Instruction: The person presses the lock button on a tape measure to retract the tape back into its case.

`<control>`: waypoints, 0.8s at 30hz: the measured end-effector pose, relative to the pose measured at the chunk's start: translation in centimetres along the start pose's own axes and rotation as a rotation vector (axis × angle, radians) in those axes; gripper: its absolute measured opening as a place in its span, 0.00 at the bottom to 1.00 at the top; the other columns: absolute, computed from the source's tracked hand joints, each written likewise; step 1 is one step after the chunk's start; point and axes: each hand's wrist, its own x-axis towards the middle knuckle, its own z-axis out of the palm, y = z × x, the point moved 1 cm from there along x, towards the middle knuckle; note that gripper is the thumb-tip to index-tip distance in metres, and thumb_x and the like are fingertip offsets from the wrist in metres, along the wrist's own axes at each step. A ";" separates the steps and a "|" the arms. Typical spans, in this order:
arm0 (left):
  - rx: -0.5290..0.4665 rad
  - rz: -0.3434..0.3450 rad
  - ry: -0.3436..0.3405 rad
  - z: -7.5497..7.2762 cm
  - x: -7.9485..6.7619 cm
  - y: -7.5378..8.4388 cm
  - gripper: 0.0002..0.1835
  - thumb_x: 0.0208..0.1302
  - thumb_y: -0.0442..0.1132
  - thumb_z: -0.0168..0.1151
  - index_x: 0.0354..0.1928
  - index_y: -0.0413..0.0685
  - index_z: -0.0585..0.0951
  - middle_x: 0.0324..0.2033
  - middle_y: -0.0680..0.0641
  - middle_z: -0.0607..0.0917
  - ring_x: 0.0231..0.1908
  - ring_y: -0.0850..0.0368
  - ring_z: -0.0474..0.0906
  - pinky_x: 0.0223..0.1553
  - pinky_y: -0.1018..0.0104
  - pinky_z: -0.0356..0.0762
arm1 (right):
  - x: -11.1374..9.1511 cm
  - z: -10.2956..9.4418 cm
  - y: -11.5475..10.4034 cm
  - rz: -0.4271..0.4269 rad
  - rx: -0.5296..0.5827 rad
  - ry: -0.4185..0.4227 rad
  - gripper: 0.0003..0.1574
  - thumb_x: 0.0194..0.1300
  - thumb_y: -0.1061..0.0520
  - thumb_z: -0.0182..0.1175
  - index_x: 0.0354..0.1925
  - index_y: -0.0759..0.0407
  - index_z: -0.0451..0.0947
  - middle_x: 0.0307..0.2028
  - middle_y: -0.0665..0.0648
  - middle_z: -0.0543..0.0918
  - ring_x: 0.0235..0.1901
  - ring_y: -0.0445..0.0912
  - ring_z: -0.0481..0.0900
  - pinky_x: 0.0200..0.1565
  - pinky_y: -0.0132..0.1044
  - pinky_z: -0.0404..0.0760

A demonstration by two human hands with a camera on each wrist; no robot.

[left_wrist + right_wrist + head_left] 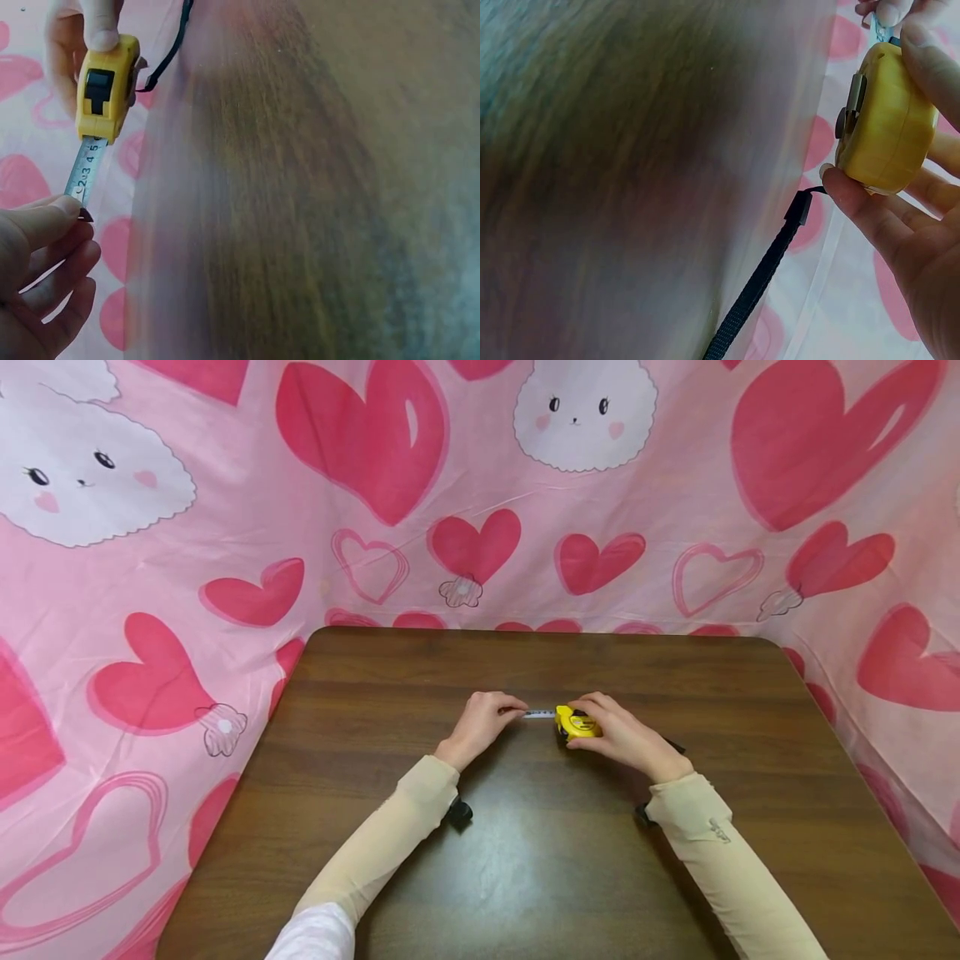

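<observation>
A yellow tape measure (576, 724) with a black button is gripped by my right hand (622, 734), thumb and fingers around its case. From its mouth a short length of blade (85, 171) sticks out, numbered up to about 5. My left hand (482, 722) pinches the blade's end between thumb and forefinger, the other fingers loosely curled in the left wrist view. In the right wrist view the case (889, 120) sits between the fingers, and a black wrist strap (757, 281) hangs from it.
Both hands are over the far half of a dark brown wooden table (525, 877). A pink cloth (517, 577) printed with hearts and white faces hangs behind the table and along its sides. Black wrist cameras (459, 814) sit under the beige sleeves.
</observation>
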 end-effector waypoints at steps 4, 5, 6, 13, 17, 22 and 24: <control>-0.005 -0.001 -0.006 0.1 0.1 0.2 0.10 0.70 0.37 0.69 0.49 0.44 0.91 0.44 0.49 0.92 0.42 0.57 0.87 0.49 0.62 0.85 | 0.0 0.1 -0.2 0.006 0.002 -0.006 0.42 0.62 0.46 0.77 0.67 0.62 0.75 0.59 0.61 0.77 0.55 0.53 0.77 0.61 0.56 0.79; -0.007 -0.005 -0.010 0.1 0.1 0.2 0.10 0.70 0.38 0.69 0.49 0.44 0.91 0.44 0.49 0.92 0.42 0.57 0.87 0.49 0.62 0.85 | 0.0 0.0 -0.2 0.006 0.003 -0.008 0.42 0.62 0.46 0.77 0.67 0.62 0.75 0.60 0.61 0.77 0.55 0.53 0.77 0.61 0.56 0.79; -0.009 -0.008 -0.014 0.1 0.2 0.3 0.10 0.70 0.38 0.69 0.49 0.44 0.91 0.44 0.49 0.92 0.42 0.58 0.87 0.49 0.62 0.85 | 0.0 0.0 -0.3 0.006 0.004 -0.011 0.42 0.62 0.46 0.77 0.67 0.62 0.75 0.60 0.61 0.77 0.55 0.53 0.77 0.61 0.56 0.79; 0.000 0.003 -0.015 0.3 0.4 0.9 0.09 0.70 0.37 0.69 0.48 0.44 0.91 0.44 0.49 0.92 0.42 0.57 0.87 0.49 0.61 0.85 | 0.2 -0.1 -0.9 0.003 0.003 -0.012 0.42 0.61 0.45 0.77 0.67 0.61 0.76 0.60 0.60 0.77 0.55 0.52 0.77 0.61 0.54 0.79; 0.013 0.014 -0.022 0.6 0.5 1.2 0.10 0.70 0.37 0.69 0.49 0.45 0.91 0.44 0.49 0.92 0.42 0.57 0.87 0.49 0.63 0.85 | 0.3 0.0 -1.1 -0.005 -0.004 -0.010 0.42 0.61 0.45 0.77 0.67 0.61 0.76 0.60 0.60 0.77 0.55 0.52 0.77 0.61 0.54 0.79; 0.026 0.031 -0.026 0.8 0.7 1.5 0.10 0.70 0.37 0.69 0.49 0.45 0.92 0.43 0.49 0.92 0.43 0.57 0.88 0.49 0.62 0.85 | 0.3 0.1 -1.3 -0.004 0.000 -0.020 0.42 0.62 0.44 0.76 0.67 0.60 0.76 0.60 0.60 0.77 0.55 0.52 0.77 0.61 0.54 0.80; 0.033 0.037 -0.026 0.9 0.8 1.6 0.10 0.71 0.38 0.69 0.49 0.46 0.92 0.43 0.49 0.92 0.43 0.57 0.88 0.49 0.62 0.85 | 0.3 0.1 -1.4 -0.002 0.003 -0.018 0.42 0.61 0.44 0.77 0.67 0.60 0.76 0.60 0.60 0.77 0.55 0.53 0.77 0.61 0.54 0.80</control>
